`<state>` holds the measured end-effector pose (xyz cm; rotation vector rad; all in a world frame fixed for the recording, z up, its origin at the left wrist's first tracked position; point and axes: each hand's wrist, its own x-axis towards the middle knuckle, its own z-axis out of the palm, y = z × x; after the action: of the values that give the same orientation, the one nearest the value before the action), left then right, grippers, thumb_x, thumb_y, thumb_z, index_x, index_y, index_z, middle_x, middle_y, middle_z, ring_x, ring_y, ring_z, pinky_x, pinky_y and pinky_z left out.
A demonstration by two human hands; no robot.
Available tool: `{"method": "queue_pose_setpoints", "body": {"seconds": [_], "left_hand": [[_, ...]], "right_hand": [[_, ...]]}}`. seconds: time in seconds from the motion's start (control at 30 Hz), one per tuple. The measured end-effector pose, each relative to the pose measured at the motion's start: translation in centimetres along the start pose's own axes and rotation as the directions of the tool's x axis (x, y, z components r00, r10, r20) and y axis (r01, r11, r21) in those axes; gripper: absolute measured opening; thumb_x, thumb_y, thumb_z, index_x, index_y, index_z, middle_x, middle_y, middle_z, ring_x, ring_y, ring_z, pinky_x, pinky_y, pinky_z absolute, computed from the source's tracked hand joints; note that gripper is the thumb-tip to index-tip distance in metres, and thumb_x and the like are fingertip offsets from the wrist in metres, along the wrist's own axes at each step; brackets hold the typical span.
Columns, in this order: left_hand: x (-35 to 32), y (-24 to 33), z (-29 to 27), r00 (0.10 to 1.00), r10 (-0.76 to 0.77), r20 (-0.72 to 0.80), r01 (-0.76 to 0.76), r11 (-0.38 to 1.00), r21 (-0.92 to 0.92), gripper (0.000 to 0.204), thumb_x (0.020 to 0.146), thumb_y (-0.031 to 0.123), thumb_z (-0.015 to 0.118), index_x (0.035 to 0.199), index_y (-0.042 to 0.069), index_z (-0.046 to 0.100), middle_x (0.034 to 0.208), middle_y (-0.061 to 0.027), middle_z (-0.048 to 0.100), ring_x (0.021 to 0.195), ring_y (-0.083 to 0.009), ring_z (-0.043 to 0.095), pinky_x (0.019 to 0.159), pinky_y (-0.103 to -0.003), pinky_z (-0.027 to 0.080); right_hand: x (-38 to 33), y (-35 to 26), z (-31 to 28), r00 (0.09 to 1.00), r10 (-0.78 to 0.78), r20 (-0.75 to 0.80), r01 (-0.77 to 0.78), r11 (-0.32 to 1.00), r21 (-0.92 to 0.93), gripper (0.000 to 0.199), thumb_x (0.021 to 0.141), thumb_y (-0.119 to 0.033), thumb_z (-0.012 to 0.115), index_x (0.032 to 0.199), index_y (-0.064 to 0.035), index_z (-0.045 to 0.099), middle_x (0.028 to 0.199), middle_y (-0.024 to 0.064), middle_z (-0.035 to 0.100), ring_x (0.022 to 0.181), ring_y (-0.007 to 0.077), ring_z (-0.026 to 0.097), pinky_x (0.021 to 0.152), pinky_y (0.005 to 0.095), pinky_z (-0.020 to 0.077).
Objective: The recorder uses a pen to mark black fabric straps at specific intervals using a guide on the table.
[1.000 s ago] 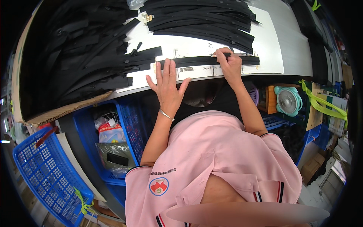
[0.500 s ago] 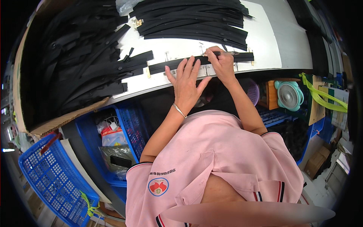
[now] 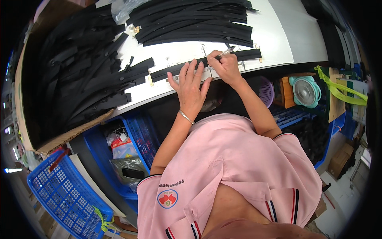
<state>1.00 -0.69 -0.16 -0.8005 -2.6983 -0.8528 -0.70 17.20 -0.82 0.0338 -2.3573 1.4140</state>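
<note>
A black fabric strip (image 3: pixel 250 54) lies lengthwise along the near edge of a white board (image 3: pixel 274 40). My left hand (image 3: pixel 190 89) rests on it with the fingers spread, the fingertips on the fabric and the thumb toward the board's edge. Just to the right, my right hand (image 3: pixel 227 69) is closed around a pen (image 3: pixel 227 51), whose clear upper end sticks out above the fingers. The pen's tip is hidden by my hand, close to the strip. Dark ink lines show on the board above and below the strip.
Beyond the strip lies a pile of black strips (image 3: pixel 195 22). On the left, a cardboard box (image 3: pixel 75 133) is heaped with more strips (image 3: pixel 75 71). Below the table are blue baskets (image 3: pixel 67 195) and, at right, a small teal fan (image 3: pixel 304 91).
The pen's upper end has swung from pointing right to pointing up and away. Both hands keep about the same place on the strip; the whole view has shifted slightly.
</note>
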Motion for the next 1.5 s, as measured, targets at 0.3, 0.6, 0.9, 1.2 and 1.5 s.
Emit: {"method": "queue_pose_setpoints", "body": {"seconds": [0.3, 0.6, 0.9, 1.2, 1.5], "left_hand": [[-0.1, 0.2, -0.1, 1.000, 0.001, 0.003, -0.001, 0.999, 0.047, 0.048, 0.091, 0.033, 0.075, 0.133, 0.011, 0.067, 0.144, -0.0050, 0.058, 0.136, -0.0252, 0.049, 0.117, -0.067, 0.008], [0.1, 0.7, 0.0, 0.999, -0.032, 0.034, 0.030, 0.998, 0.063, 0.051, 0.090, 0.032, 0.077, 0.136, 0.014, 0.067, 0.147, -0.0034, 0.057, 0.138, -0.0240, 0.048, 0.120, -0.062, 0.006], [6.4, 6.4, 4.3, 0.990, 0.135, -0.051, -0.143, 0.965, -0.218, 0.024, 0.091, 0.017, 0.074, 0.114, 0.010, 0.075, 0.121, -0.0033, 0.070, 0.119, -0.0241, 0.059, 0.119, -0.056, 0.019], [7.3, 6.6, 6.6, 0.990, 0.125, -0.069, -0.137, 0.967, -0.215, 0.013, 0.086, 0.013, 0.077, 0.099, 0.011, 0.078, 0.111, -0.0007, 0.071, 0.110, -0.0229, 0.060, 0.117, -0.054, 0.022], [7.2, 6.5, 6.8, 0.990, 0.113, -0.087, -0.129, 0.967, -0.217, 0.013, 0.085, 0.014, 0.077, 0.098, 0.012, 0.077, 0.111, 0.0000, 0.071, 0.110, -0.0225, 0.060, 0.117, -0.054, 0.021]], "right_hand": [[-0.8, -1.2, -5.3, 0.956, 0.254, -0.146, -0.192, 0.920, 0.341, 0.016, 0.095, -0.006, 0.061, 0.084, 0.0026, 0.069, 0.075, 0.0048, 0.070, 0.065, 0.0088, 0.061, 0.062, 0.0253, 0.0489], [-0.2, 3.2, -8.9, 0.942, 0.237, -0.239, -0.210, 0.969, 0.133, 0.022, 0.100, -0.012, 0.063, 0.086, 0.0041, 0.070, 0.074, 0.0031, 0.069, 0.067, 0.0056, 0.057, 0.060, 0.0240, 0.0454], [-0.1, 3.3, -8.6, 0.950, 0.195, -0.244, -0.173, 0.979, 0.109, 0.022, 0.098, -0.013, 0.065, 0.086, 0.0049, 0.069, 0.076, 0.0054, 0.069, 0.063, 0.0092, 0.060, 0.059, 0.0267, 0.0459], [-0.5, 3.9, -8.4, 0.964, 0.084, -0.253, -0.101, 0.993, -0.053, 0.022, 0.097, -0.015, 0.066, 0.084, 0.0031, 0.068, 0.076, 0.0068, 0.068, 0.056, 0.0159, 0.058, 0.055, 0.0306, 0.0445], [-1.0, 4.5, -9.0, 0.978, 0.101, -0.180, -0.097, 0.995, 0.032, 0.021, 0.094, -0.016, 0.067, 0.082, 0.0008, 0.067, 0.065, 0.0103, 0.062, 0.054, 0.0167, 0.057, 0.054, 0.0319, 0.0442]]}}
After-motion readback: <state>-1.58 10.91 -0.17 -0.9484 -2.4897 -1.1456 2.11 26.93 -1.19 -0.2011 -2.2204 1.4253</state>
